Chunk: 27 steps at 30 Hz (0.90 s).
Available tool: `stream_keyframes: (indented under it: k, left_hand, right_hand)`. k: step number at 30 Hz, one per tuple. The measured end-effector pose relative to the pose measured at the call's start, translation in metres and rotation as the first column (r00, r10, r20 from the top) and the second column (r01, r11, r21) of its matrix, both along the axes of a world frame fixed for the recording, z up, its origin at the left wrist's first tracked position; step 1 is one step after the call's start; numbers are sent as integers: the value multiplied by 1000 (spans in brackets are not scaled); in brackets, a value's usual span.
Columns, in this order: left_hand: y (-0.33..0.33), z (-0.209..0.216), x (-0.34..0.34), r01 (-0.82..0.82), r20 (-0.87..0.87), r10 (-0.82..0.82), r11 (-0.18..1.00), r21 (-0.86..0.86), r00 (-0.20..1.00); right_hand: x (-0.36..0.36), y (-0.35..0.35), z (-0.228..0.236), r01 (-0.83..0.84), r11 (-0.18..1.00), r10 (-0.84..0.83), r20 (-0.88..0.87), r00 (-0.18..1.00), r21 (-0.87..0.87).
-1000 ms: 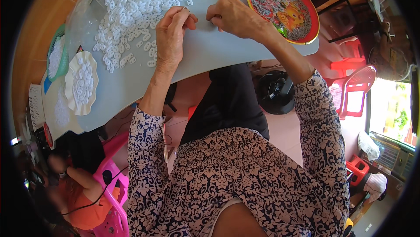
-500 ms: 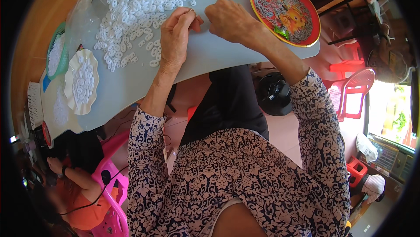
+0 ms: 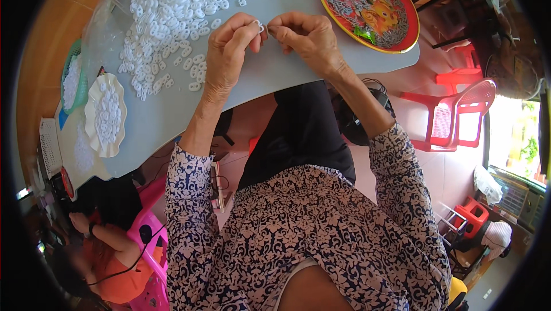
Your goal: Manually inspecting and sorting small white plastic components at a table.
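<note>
Over the grey table, my left hand (image 3: 229, 52) is closed in a pinch on a small white oval plastic piece (image 3: 260, 26), which shows at the fingertips. My right hand (image 3: 310, 41) is beside it, thumb and fingers pressed together close to that piece. Whatever the right fingers hold, if anything, is too small to make out. Left of my hands spreads a large heap of white oval plastic pieces (image 3: 172, 6) with holes. To the right stands a red round tray (image 3: 410, 32) with a yellow rim, holding many small grey metal pieces (image 3: 344, 9) and a green scrap (image 3: 364, 34).
A cream scalloped dish (image 3: 92, 113) of white pieces and a green basket (image 3: 81, 75) stand at the table's left end. At lower left, a person in orange (image 3: 117, 271) sits on a pink chair (image 3: 152, 253). Red chairs (image 3: 445, 116) stand at the right.
My right hand has turned and now pinches near the left fingertips. The white piece in my left hand shows more clearly. The whole view has shifted slightly.
</note>
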<state>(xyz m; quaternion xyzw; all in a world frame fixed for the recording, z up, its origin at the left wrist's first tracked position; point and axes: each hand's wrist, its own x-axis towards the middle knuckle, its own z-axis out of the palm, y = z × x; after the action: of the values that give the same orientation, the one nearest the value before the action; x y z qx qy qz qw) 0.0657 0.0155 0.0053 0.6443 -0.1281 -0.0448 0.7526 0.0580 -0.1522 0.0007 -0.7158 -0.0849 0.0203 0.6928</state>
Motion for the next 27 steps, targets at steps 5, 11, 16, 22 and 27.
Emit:
stream_keyframes:
  k: [5,11,16,22,27]
  left_hand:
    - [-1,0,-2,18,10,-18,999,43,1000]
    - [-5,-1,-3,27,57,-32,995,93,998]
    - [-5,-7,-1,9,86,-16,997,71,996]
    - [-6,-8,-2,-10,120,-3,993,114,993]
    - [-7,-9,-2,-13,132,-5,991,134,991]
  right_hand:
    - [0,-1,-4,-33,975,25,41,999,220]
    - [-1,8,-4,65,947,-78,30,996,316]
    - [-2,13,-5,141,923,-133,-47,990,357]
    - [-2,16,-5,195,902,-189,-54,980,385]
    - [-3,17,-5,209,906,-205,-50,977,367]
